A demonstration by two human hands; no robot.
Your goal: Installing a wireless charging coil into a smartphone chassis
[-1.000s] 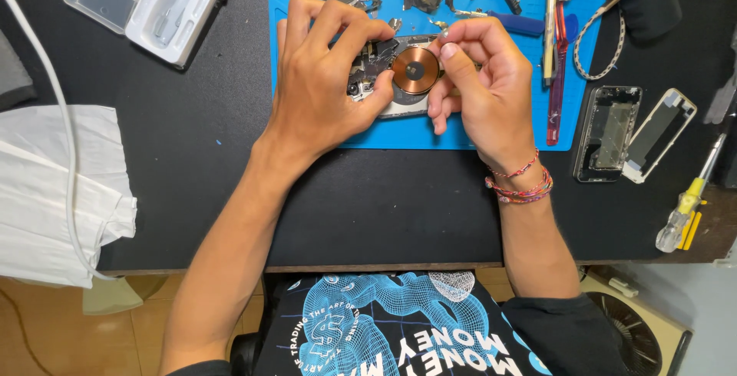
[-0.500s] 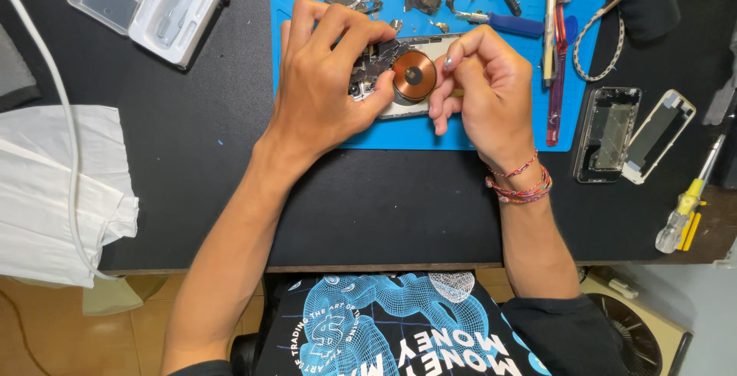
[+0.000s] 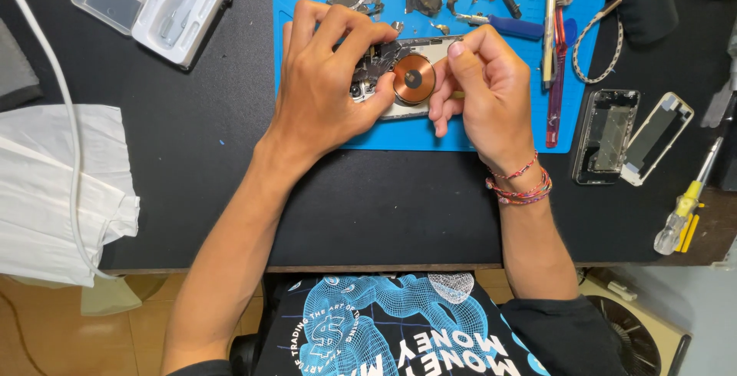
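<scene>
Two hands on an opened phone

Both hands work over the opened phone (image 3: 399,84), which lies on the blue mat (image 3: 322,134). The left hand (image 3: 326,88) presses on its left part, fingers curled over it. The right hand (image 3: 480,88) is clenched around a thin tool, hardly visible, beside the copper coil (image 3: 414,79). Near the right hand lie a blue screwdriver (image 3: 510,27), a phone frame (image 3: 606,136) and a yellow screwdriver (image 3: 683,211). A clear plastic case (image 3: 157,0) sits far left.

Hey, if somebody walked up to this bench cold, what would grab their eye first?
Probably the copper coil, round and bright, in the opened phone on the blue mat at top centre, with the left hand and right hand closed in on either side of it. Next, the yellow-handled screwdriver at the black table's right edge and the white cloth far left.
</scene>
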